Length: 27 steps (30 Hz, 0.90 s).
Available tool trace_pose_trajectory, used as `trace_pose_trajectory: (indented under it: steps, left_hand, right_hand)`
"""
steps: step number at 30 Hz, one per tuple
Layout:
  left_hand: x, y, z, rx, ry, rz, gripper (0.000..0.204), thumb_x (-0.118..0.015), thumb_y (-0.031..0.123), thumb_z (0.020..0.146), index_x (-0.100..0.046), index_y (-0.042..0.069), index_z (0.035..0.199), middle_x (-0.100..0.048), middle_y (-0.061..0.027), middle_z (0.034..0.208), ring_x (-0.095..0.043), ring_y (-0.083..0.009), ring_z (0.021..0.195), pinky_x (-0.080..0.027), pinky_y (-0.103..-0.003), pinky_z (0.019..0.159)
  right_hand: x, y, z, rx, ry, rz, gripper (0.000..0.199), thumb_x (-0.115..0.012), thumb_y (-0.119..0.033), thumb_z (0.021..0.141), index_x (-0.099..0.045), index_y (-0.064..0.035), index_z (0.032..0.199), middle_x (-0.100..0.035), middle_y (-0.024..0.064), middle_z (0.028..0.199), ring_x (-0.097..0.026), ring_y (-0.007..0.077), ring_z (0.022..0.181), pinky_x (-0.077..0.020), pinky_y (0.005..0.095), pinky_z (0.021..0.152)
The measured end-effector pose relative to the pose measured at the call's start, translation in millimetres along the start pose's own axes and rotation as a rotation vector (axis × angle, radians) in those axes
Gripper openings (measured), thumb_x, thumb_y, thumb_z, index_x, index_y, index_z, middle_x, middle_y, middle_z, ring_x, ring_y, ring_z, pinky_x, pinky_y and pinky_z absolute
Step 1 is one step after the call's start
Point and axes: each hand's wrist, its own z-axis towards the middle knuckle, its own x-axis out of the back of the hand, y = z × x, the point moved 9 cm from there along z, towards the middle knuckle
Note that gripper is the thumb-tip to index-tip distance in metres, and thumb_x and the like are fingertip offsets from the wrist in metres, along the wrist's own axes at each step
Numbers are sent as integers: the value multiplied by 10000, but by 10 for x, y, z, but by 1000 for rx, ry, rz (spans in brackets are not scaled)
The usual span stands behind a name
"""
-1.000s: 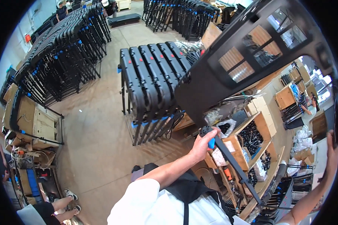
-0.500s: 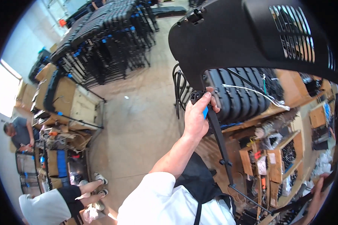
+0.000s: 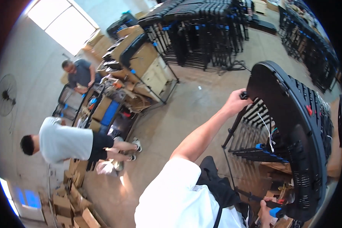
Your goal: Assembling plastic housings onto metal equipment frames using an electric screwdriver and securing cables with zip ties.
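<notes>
I hold a black plastic folding chair (image 3: 297, 125) upright on my right side, its ribbed curved back turned toward me. My left hand (image 3: 236, 102) is shut on the chair's black metal frame near the top, arm stretched out. My right hand (image 3: 266, 212) grips the lower frame next to a blue fitting (image 3: 276, 211), at the bottom of the view. Behind the chair stands a row of folded black chairs (image 3: 250, 141) with blue clips.
Long rows of stacked black chairs (image 3: 201, 30) fill the back. A cart of cardboard boxes (image 3: 146, 64) stands beyond the concrete floor. On the left one person (image 3: 64, 142) bends over and another person (image 3: 79, 74) stands. Boxes (image 3: 68, 205) lie at lower left.
The view has swung left, bringing the two people into sight. The chair has come down from over my head to my right side, with my left hand still on its frame.
</notes>
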Motion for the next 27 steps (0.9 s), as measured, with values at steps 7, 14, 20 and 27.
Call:
trace_pose_trajectory:
  steps: [7, 14, 20, 27]
  left_hand:
    - [301, 75, 140, -14, -70, 486, 382, -826, 214, 886, -733, 18, 1200, -763, -62, 941, -638, -93, 851, -559, -327, 827]
    - [340, -729, 1048, 164, -303, 421, 392, -759, -7, 909, -678, 57, 1287, -713, 1, 989, -642, -89, 912, -549, -264, 843]
    - [306, -1605, 2072, -1, -505, 395, 963, -791, 24, 890, -261, 176, 1680, -615, -89, 1484, -580, -219, 1328, -447, -339, 1128]
    - [250, -2276, 2889, 121, -562, 371, 937, -767, -23, 880, -285, 183, 1657, -626, -80, 1405, -582, -204, 1266, -476, -350, 1089]
  right_hand:
    - [-909, 543, 242, -102, -56, 25, 332, -800, -62, 876, -655, -16, 1171, -656, 52, 1133, -605, 171, 1078, -477, 323, 999]
    - [-1690, 1754, 678, 4, 91, -50, 356, -837, -89, 849, -691, -18, 1167, -697, 106, 1162, -654, 212, 1124, -497, 343, 1040]
    - [-2442, 875, 1222, -206, 221, -119, 319, -810, -144, 885, -682, -18, 1149, -702, 118, 1181, -649, 225, 1140, -492, 332, 1037]
    - [-3021, 1372, 1790, -363, 463, 67, 324, -803, -175, 898, -672, -20, 1151, -662, 89, 1106, -636, 213, 1058, -510, 337, 951]
